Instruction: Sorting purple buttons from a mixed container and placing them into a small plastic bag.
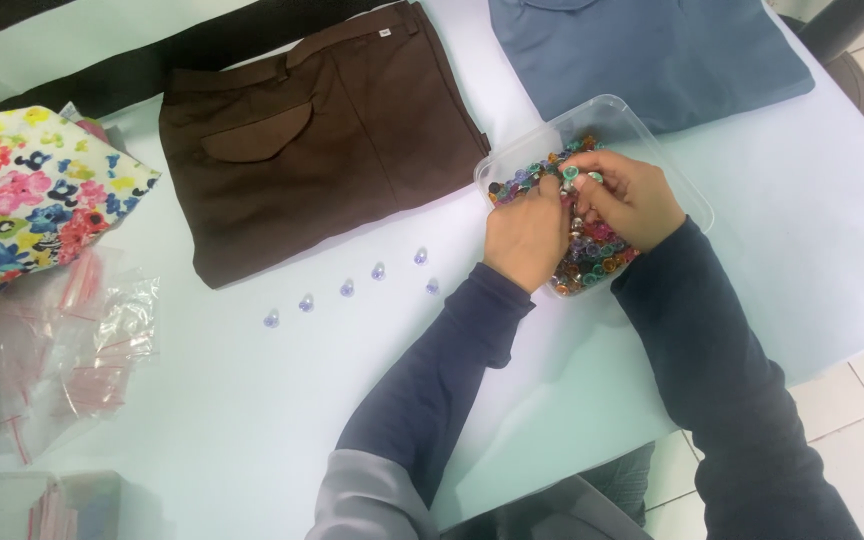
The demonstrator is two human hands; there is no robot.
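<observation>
Nearest to you, your two dark navy long sleeves (452, 370) ran up from the bottom edge over the pale, glossy white table (252, 400), and both hands met inside the clear, shallow, rounded-corner plastic tub (652, 140) that sat to the right of the table's middle. Your left hand (524, 235) lay palm down with its fingers curled into the heap, and your right hand (632, 195) curled in from the other side, fingertips pinched together just beside the left ones; whether either pinch actually held a piece you could not tell, because the fingers hid it. The heap itself was a mass of small, shiny, multicoloured beads (592, 265), red, green, blue, purple and silver mixed together, filling the tub's near half. Just left of the tub, a loose row of six small, pale lilac translucent beads (347, 288) lay on the bare table, well spaced. Further left sat a pile of small clear zip bags with red strips (82, 350) and a folded floral fabric (22, 190). Beyond the row lay folded brown trousers (322, 130) touching the tub's far corner, and farthest, a folded blue-grey garment (652, 50).
</observation>
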